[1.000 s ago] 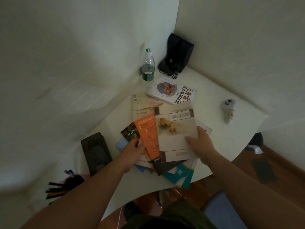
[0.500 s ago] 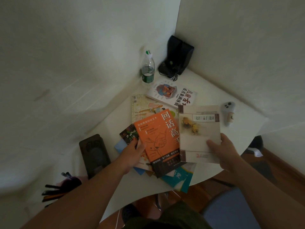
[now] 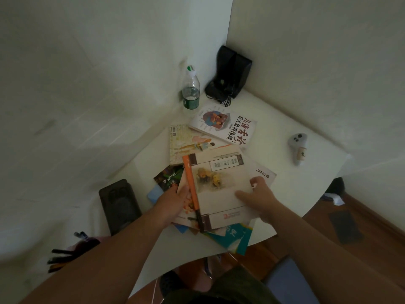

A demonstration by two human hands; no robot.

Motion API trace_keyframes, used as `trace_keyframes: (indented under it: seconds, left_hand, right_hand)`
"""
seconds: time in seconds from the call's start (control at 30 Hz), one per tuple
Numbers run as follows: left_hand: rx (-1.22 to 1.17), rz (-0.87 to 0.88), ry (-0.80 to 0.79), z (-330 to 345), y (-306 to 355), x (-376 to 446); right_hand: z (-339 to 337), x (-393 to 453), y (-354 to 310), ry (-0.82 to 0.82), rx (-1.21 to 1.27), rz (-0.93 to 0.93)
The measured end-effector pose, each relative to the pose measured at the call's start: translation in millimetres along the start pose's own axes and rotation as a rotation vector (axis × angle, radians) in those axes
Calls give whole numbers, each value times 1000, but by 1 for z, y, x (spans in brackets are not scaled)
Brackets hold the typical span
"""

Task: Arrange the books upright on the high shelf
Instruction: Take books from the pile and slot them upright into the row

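Where it hung apart, cream book (image 3: 221, 185) now covers orange book (image 3: 191, 183), both hands holding.

On the white table (image 3: 285, 137) lay about eight books, overlapping in a loose pile, so the exact count was unclear. There was one plastic water bottle (image 3: 191, 89), one black stand (image 3: 230, 75), one grey controller (image 3: 298, 148) and one black case (image 3: 119, 205). Two hands reached in.
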State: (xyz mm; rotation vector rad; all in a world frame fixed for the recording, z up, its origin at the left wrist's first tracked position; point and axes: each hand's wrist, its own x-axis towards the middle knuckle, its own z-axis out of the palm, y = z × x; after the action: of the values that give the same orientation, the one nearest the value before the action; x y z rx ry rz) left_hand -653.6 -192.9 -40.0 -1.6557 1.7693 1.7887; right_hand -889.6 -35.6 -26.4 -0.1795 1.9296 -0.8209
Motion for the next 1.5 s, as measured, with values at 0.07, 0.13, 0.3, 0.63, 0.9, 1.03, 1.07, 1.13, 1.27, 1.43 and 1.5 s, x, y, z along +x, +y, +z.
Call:
trace_keyframes:
  seconds: [0.07, 0.13, 0.3, 0.63, 0.9, 1.03, 1.07, 1.13, 1.27, 1.43, 1.5]
  left_hand:
    - [13, 12, 3, 0, -2, 1]
    - [18, 5, 9, -1, -3, 2]
    - [47, -13, -7, -3, -2, 2]
    - [5, -28, 2, -4, 0, -2]
    - [-62, -101, -59, -7, 12, -5]
    - [-264, -137, -215, -4, 29, -14]
    - [-241, -123, -202, -2, 27, -13]
    - [-127, -43, -111, 0, 18, -10]
    - [-171, -12, -71, 3, 9, -13]
    - [-241, 22, -76, 11, 11, -26]
    - [-249, 97, -60, 12, 18, -32]
  right_hand:
    - [-14, 0, 3, 28, 60, -1]
    - [-32, -1, 9, 49, 91, -35]
    - [-78, -6, 30, 140, 298, -13]
    - [-68, -4, 44, 126, 500, 52]
    - [11, -23, 28, 26, 282, 9]
    - [57, -34, 18, 48, -69, -18]
    - [65, -35, 17, 62, -144, -30]
    - [76, -34, 17, 113, -268, -71]
    - [77, -31, 16, 122, -62, -18]
    - [54, -31, 0, -86, 443, 209]
    - [45, -29, -6, -187, 469, 123]
